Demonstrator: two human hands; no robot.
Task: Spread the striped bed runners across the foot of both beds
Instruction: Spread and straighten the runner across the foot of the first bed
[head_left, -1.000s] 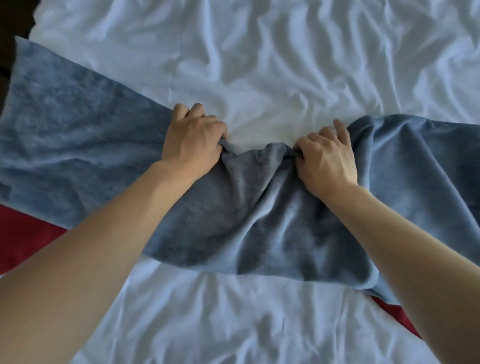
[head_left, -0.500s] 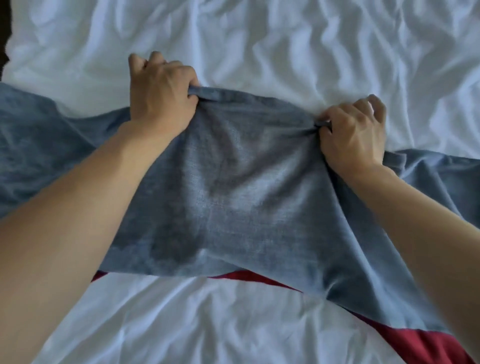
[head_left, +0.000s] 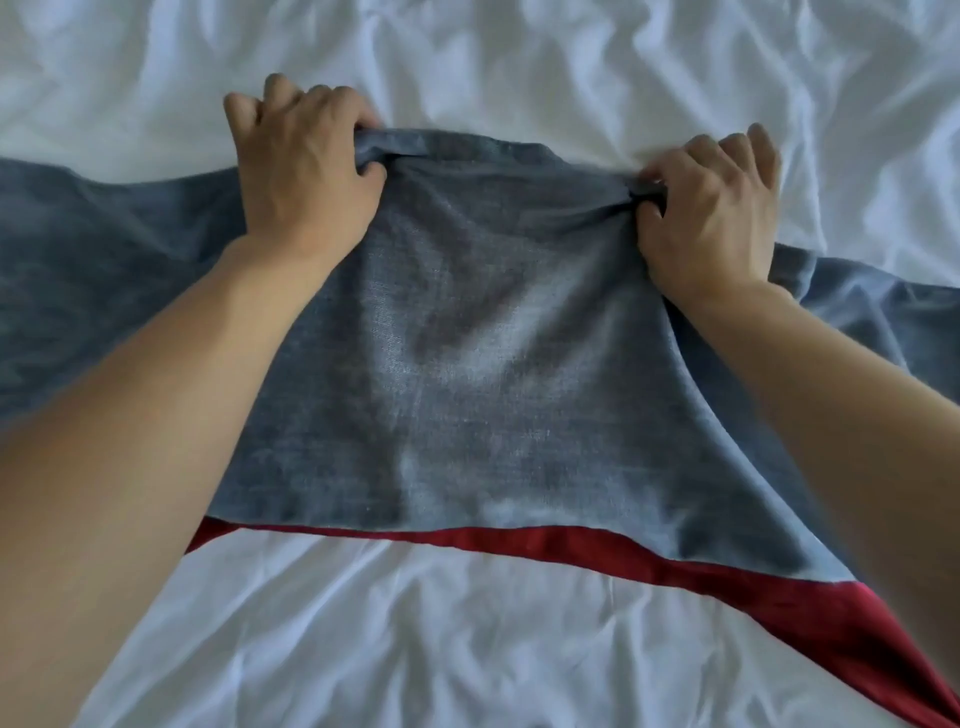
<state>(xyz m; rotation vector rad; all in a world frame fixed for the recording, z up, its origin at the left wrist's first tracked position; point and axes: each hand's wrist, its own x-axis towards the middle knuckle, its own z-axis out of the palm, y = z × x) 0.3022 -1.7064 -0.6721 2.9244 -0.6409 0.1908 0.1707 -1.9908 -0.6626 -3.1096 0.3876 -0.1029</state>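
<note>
Nearest me, the rumpled white sheet (head_left: 395, 639) covers the bed, bare of anything between my forearms. Across it runs the bed runner (head_left: 467, 374), its red stripe (head_left: 623, 551) along the near edge, widening toward the bed's right side, and its blue-grey panel lying flat beyond. My forearms cross over the runner on both sides and hide parts of it; the cloth carries on past them toward the left and right edges of the bed.

At the runner's far edge, my left hand (head_left: 306, 171) is closed in a fist, the hem bunched under its fingers. My right hand (head_left: 711, 208) is curled tight as well, pinching a gathered fold of the same edge. More creased sheet lies beyond.

Half a second ago my hands sat closer together; they are now farther apart, and the panel between them lies smoother. A second ago that cloth was heaped in a crumpled mound.
</note>
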